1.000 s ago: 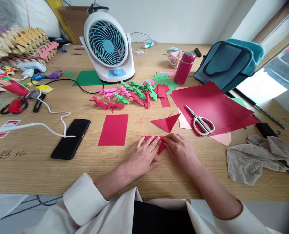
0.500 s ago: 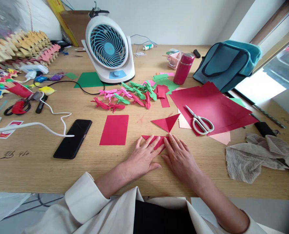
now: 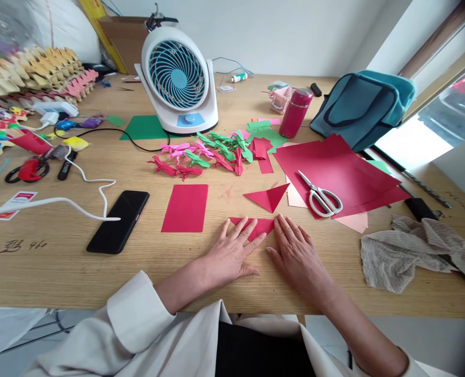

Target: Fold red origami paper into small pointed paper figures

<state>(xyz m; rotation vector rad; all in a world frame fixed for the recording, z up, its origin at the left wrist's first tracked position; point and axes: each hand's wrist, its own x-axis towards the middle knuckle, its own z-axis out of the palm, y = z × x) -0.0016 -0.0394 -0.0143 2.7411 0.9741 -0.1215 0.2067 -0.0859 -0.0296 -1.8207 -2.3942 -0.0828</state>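
A folded red paper triangle (image 3: 263,226) lies flat on the table, its long edge away from me. My left hand (image 3: 232,248) presses on its left part, fingers spread and thumb out to the side. At the triangle's right corner rest the fingertips of my right hand (image 3: 297,251), stretched out flat on the tabletop. Just beyond is a second folded red paper triangle (image 3: 269,198). To the left lies a red paper rectangle (image 3: 184,208). Part of the triangle is hidden under my left fingers.
White-handled scissors (image 3: 323,201) lie on large red sheets (image 3: 346,167) at right, near a grey cloth (image 3: 393,256). Folded paper figures (image 3: 217,149) sit before a fan (image 3: 179,78). A phone (image 3: 118,222), red flask (image 3: 295,112) and blue bag (image 3: 362,107) are also there.
My right hand has slid to the right along the triangle's far edge to its corner, uncovering more red paper. My left hand stays in place. The view has shifted slightly.
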